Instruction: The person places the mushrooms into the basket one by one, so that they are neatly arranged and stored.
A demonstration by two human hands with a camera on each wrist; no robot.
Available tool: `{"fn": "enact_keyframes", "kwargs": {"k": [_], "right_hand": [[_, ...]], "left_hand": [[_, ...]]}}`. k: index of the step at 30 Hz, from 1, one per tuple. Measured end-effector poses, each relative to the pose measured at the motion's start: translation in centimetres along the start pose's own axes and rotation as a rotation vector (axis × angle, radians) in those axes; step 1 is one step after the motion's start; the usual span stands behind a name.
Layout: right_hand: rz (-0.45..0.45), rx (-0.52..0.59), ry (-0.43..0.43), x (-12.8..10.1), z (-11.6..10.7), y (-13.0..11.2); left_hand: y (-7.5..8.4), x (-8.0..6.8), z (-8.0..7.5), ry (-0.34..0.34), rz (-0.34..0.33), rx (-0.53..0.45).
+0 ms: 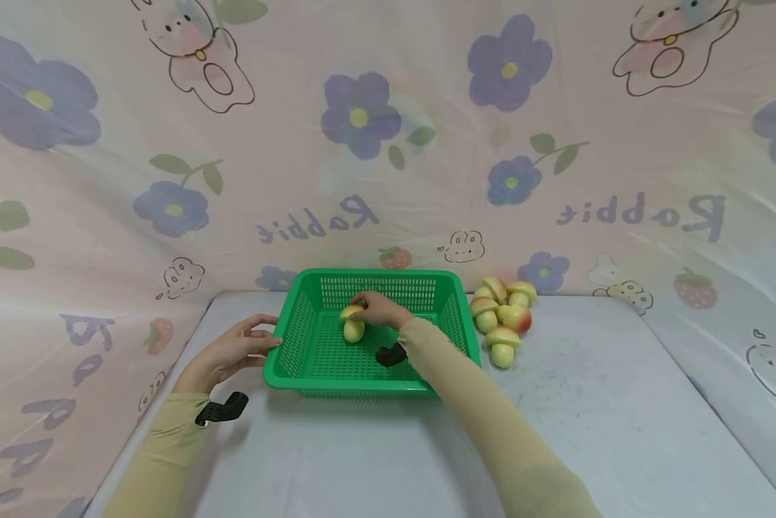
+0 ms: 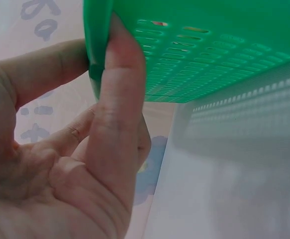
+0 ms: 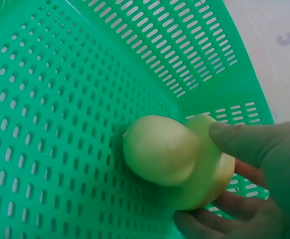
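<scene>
One mushroom-shaped piece (image 1: 354,331) inside green basket (image 1: 362,385).

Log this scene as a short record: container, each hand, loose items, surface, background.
container: green basket
left hand: grips the basket's rim at its left side
right hand: pinches a mushroom by its cap, inside the basket
floor contact: cannot tell whether the mushroom touches the basket's floor
loose items: five mushrooms grouped right of the basket
surface: white table
background: cloth with flowers and rabbits
</scene>
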State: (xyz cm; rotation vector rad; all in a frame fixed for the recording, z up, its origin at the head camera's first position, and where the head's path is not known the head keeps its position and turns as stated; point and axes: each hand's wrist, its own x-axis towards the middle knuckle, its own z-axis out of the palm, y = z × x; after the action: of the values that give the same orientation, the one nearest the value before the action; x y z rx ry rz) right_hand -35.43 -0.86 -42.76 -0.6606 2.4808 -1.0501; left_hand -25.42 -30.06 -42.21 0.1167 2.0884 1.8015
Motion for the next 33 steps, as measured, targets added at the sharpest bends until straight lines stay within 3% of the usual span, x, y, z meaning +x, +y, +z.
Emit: {"fn": "enact_keyframes", "kwargs": {"k": [17,33], "right_hand": [[-0.002,-0.002,0.067,0.0,0.2,0.0],[0.016,0.042,0.058,-0.17,-0.27,0.32]], "left_hand": [[0.07,-0.18,0.11,0.001,0.0,-0.002],[0.01,-0.19,0.13,0.004,0.008,-0.018]]}}
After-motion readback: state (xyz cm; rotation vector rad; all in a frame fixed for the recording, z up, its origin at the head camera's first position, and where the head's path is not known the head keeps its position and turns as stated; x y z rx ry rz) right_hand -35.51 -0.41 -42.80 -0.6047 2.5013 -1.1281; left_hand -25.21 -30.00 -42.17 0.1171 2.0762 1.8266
